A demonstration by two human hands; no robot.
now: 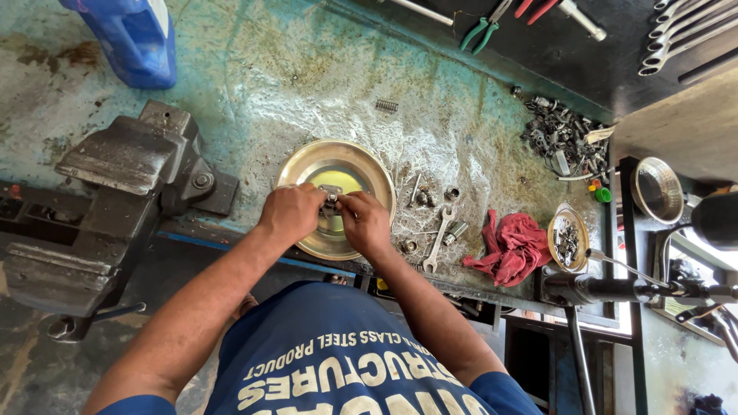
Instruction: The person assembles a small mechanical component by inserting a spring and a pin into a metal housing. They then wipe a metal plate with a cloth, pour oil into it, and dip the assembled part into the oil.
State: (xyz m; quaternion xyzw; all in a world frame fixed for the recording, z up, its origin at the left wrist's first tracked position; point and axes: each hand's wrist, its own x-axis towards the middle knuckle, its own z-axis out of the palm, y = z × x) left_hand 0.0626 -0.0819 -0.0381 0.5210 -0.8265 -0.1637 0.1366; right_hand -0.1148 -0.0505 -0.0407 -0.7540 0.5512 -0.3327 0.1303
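Left hand: the left hand (290, 213) is hovering over the near-left side of the steel bowl (307, 163), fingers (311, 201) curling together onto a small metal part (331, 197).
Right hand: the right hand (366, 223) is coming in from the right, fingers pinching the same small part from the other side. Both hands are touching it, knuckles almost meeting.
Small part: sitting low inside the bowl, mostly hidden by the hands, so I can't tell exactly what it is.
Bowl: resting on the bench (307, 69) near the front edge, shiny with a yellowish reflection inside.
Vise: a big grey bench vise (115, 192) is sitting just left of the bowl.
Loose bits: a spanner (438, 240) plus a few bolts and sockets are lying just right of the bowl.
Rag: a red rag (511, 244) is lying further right, next to a small dish of hardware (568, 238).
Far side: a blue jug (131, 38) is standing at the far left, green-handled pliers (480, 29) far right, and a pile of scrap parts (561, 138) below them.
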